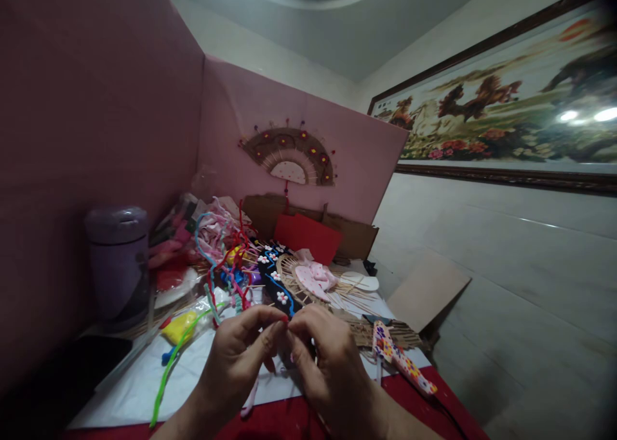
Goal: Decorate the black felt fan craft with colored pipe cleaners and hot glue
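Observation:
My left hand and my right hand meet at their fingertips above the front of the table. Both are closed in a pinch around a small red piece, mostly covered by the fingers, so its kind does not show. Just behind them lies a handmade fan with a black band, white flowers, blue wavy lines and thin wooden sticks. Pink dotted cloth rests at its inner part. To the right of my right hand is a flower-patterned glue gun with a dark cord.
Tangled coloured pipe cleaners and bags are heaped at the back left, beside a lilac canister. A green pipe cleaner and a yellow bag lie left. Red card leans on cardboard below a wall-hung brown fan.

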Tool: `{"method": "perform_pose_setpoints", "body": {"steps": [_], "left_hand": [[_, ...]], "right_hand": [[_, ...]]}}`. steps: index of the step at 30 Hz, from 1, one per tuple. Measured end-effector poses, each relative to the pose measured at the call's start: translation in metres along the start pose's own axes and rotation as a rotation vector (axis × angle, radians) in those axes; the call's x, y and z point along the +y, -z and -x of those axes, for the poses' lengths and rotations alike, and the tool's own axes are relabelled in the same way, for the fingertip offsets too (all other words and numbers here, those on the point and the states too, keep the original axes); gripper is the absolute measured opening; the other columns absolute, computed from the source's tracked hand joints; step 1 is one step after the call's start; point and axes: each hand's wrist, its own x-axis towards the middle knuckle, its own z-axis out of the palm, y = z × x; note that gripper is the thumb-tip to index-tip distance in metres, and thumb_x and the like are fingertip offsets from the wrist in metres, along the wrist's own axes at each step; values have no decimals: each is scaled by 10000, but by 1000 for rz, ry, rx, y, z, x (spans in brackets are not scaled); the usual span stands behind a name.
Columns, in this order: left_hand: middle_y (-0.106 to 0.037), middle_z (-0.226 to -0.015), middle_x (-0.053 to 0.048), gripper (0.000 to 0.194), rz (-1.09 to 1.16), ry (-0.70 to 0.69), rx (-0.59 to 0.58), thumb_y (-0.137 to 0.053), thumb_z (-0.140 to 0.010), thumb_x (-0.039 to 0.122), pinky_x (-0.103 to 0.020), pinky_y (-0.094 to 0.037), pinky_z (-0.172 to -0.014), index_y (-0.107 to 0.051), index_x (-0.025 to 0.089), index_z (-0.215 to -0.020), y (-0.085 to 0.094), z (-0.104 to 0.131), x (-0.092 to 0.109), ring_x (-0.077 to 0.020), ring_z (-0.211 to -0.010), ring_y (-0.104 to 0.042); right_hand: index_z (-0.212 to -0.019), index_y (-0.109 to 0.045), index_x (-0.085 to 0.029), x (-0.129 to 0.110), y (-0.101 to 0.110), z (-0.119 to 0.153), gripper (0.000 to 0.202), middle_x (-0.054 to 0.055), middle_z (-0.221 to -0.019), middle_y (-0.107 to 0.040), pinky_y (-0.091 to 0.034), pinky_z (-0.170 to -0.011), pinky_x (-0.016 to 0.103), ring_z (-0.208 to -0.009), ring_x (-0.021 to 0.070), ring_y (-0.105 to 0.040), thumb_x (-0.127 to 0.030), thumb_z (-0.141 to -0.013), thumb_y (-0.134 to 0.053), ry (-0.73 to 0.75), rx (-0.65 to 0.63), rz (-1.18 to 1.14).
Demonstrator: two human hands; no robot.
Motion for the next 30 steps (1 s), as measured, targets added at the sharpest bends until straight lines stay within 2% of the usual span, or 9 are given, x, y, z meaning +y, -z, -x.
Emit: {"method": "perform_pose_setpoints", "body": {"steps": [3,6,10,14,19,22,27,30], "left_hand": [[-599,-579,15,104,-59,-29,27,-604,-796,240,-193,-489,-409,-661,153,-789,-1,-1,0,-101,-447,-549],[-583,-564,14,112,-223,-95,29,-574,-789,193,-180,-454,-403,-649,152,-718,0,-3,3,-94,-429,-532],[-562,-518,14,168,-376,-148,-82,-523,-746,88,-169,-416,-424,-634,151,-637,4,-6,5,-87,-428,-513],[-550,-515,17,117,-221,5,-178,-546,-709,101,-171,-408,-390,-607,144,-619,7,-6,3,-83,-402,-493],[-570,-542,3,124,-33,185,-165,-617,-724,240,-184,-422,-369,-649,128,-681,4,-6,5,-87,-395,-507],[-600,-570,-12,180,17,206,-155,-665,-714,299,-181,-427,-374,-671,120,-720,1,-7,6,-86,-398,-525],[-613,-594,-20,216,15,211,-147,-670,-738,329,-176,-439,-404,-688,115,-740,-1,-8,7,-79,-422,-529],[-616,-609,-24,210,-10,191,-166,-651,-763,322,-179,-448,-426,-700,118,-760,-1,-7,7,-81,-447,-533]], "right_hand": [[-856,-548,-137,0,-2,2,107,83,-811,-604,-409,-653,294,-762,187,-541,-90,-851,-452,131,-7,127],[-848,-548,-139,1,-2,2,158,85,-778,-592,-379,-606,303,-708,195,-506,-75,-871,-406,275,-39,350],[-815,-542,-144,4,0,-2,195,75,-740,-579,-354,-583,313,-667,191,-471,-67,-878,-375,363,-96,462],[-753,-511,-166,10,-2,-5,174,58,-727,-565,-344,-577,297,-670,175,-465,-56,-839,-407,329,-62,347],[-714,-458,-183,12,-6,-5,144,35,-690,-516,-327,-564,276,-656,164,-466,-40,-726,-449,197,12,178],[-721,-454,-187,11,-5,-4,130,33,-691,-508,-328,-565,274,-661,167,-470,-58,-706,-451,121,29,141],[-739,-480,-187,13,0,-6,144,30,-705,-536,-362,-601,272,-679,157,-490,-52,-773,-440,98,35,45],[-730,-490,-188,15,2,-8,146,25,-709,-538,-365,-601,272,-683,156,-500,-49,-760,-457,65,14,32]]}}
